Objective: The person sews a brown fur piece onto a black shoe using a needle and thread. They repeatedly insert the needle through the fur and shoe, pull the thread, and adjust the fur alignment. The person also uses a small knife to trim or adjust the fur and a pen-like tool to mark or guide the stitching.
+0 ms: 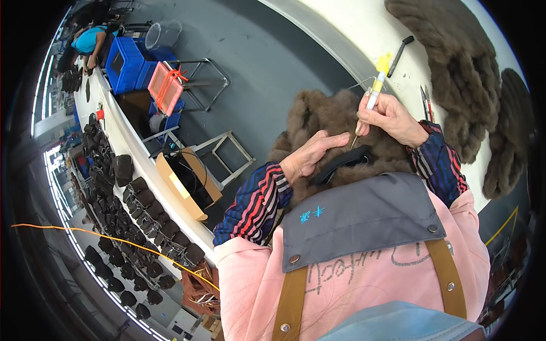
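Observation:
In my right hand (393, 119) is a slim white pen-like tool (372, 100) with a yellow upper part and a thin metal tip. Its tip points down at the brown fur piece (321, 111) in front of my chest, close to a dark fabric edge (347, 161). My left hand (309, 157) grips that fur from the left, thumb stretched across the top toward the tip. The other left fingers are partly hidden in the pile. A yellow scrap (383, 61) shows at the tool's upper end; I cannot tell whether it is attached.
On the white table (364, 28) lie a black-handled brush (400, 55), a slim pointed tool with red (429, 105) and more brown fur (463, 68). Leftward stand a pink-topped stool (166, 89), blue crates (125, 63) and a bench of dark pieces (153, 210). A co-worker (90, 42) bends at far left.

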The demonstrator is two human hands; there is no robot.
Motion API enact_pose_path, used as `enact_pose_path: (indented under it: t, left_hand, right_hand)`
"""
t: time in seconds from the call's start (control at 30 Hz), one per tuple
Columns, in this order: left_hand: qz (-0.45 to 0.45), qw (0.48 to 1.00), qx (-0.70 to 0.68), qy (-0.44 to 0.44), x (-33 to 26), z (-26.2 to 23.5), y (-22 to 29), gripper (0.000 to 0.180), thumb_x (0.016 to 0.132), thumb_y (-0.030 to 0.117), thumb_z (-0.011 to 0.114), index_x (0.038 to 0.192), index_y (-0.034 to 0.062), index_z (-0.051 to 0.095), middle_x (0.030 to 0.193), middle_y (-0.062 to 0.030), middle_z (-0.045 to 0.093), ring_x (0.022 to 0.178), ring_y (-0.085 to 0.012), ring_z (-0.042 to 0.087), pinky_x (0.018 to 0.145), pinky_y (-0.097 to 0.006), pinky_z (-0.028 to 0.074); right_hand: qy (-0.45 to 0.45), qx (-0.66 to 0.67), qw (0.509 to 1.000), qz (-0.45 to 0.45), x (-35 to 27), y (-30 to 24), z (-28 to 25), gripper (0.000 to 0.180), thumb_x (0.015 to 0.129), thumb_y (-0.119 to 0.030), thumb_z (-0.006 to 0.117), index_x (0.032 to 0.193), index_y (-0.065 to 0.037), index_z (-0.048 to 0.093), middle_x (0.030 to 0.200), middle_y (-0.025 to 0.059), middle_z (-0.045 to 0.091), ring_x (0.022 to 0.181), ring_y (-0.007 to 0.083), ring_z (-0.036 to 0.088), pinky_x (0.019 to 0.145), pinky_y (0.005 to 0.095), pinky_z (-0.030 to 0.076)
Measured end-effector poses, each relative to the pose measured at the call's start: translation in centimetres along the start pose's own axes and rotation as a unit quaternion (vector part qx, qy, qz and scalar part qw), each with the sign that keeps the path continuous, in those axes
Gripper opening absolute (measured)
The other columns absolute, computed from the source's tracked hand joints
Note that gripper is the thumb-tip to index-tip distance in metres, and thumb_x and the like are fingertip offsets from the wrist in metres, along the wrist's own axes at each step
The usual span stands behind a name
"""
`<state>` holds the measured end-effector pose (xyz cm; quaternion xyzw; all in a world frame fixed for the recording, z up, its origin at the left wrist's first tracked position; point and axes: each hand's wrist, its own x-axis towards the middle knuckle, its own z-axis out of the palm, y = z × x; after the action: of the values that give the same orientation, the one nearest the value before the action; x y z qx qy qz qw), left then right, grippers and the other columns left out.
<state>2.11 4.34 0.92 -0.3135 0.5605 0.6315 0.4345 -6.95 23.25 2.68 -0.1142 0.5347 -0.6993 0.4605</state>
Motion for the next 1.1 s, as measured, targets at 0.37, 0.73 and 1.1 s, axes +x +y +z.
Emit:
enact_pose_path:
  t: [0.37, 0.73, 1.1]
  left_hand:
    - [0.052, 0.998, -0.01, -0.034, 0.8, -0.3, -1.4, 0.046, 0.068, 0.043, 0.066, 0.083, 0.0062, 0.043, 0.081, -0.0012, 0.038, 0.078, -0.0089, 0.035, 0.066, -0.023, 0.031]
    - [-0.02, 0.998, 0.0, -0.062, -0.8, 0.9, -1.0, 0.049, 0.071, 0.038, 0.065, 0.095, 0.0006, 0.042, 0.1, -0.0072, 0.042, 0.104, -0.0133, 0.036, 0.087, -0.028, 0.028]
    - [0.081, 0.986, 0.121, -0.08, -0.8, 1.3, -0.5, 0.056, 0.068, 0.05, 0.067, 0.048, 0.0196, 0.024, 0.043, 0.009, 0.022, 0.035, -0.0018, 0.014, 0.032, -0.025, 0.005]
  right_hand:
    - [-0.003, -0.023, 1.0, -0.007, -0.3, 0.4, 0.1, 0.011, 0.085, -0.013, 0.052, 0.085, -0.003, 0.048, 0.071, 0.0047, 0.058, 0.064, 0.0088, 0.057, 0.06, 0.0204, 0.046]
    - [-0.05, -0.075, 0.995, 0.041, -0.8, 0.4, 1.8, 0.011, 0.084, -0.012, 0.052, 0.08, -0.004, 0.046, 0.066, 0.0019, 0.053, 0.059, 0.0076, 0.054, 0.054, 0.0202, 0.045]
    - [-0.018, -0.061, 0.998, 0.018, -1.7, 0.2, 0.8, 0.012, 0.083, -0.012, 0.055, 0.083, -0.003, 0.047, 0.069, 0.0039, 0.057, 0.063, 0.0083, 0.056, 0.057, 0.0205, 0.045]
